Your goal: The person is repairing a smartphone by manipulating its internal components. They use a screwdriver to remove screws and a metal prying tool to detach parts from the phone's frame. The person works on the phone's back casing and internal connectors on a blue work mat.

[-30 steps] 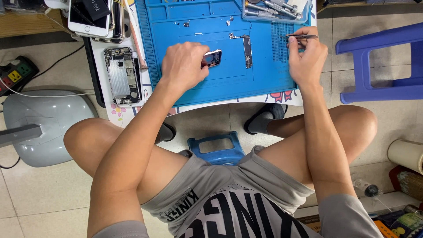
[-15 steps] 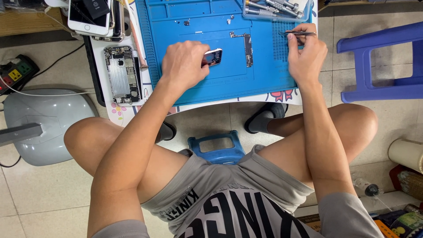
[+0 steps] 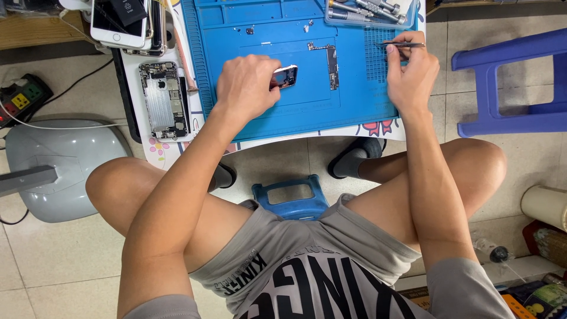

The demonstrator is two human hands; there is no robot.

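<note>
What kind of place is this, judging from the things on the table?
Probably a small phone repair bench. A blue repair mat covers the low table, an opened phone lies beside it, and the right hand holds tweezers.

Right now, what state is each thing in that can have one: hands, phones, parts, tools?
left hand: closed on small phone part, held on the blue mat
right hand: pinching tweezers, tips pointing left above the mat
opened phone: lying flat, insides exposed, left of the mat
white phone: lying flat, a dark flat part on top
circuit board: lying loose on the mat, untouched
screwdrivers: lying in a tray at the mat's top edge
</note>
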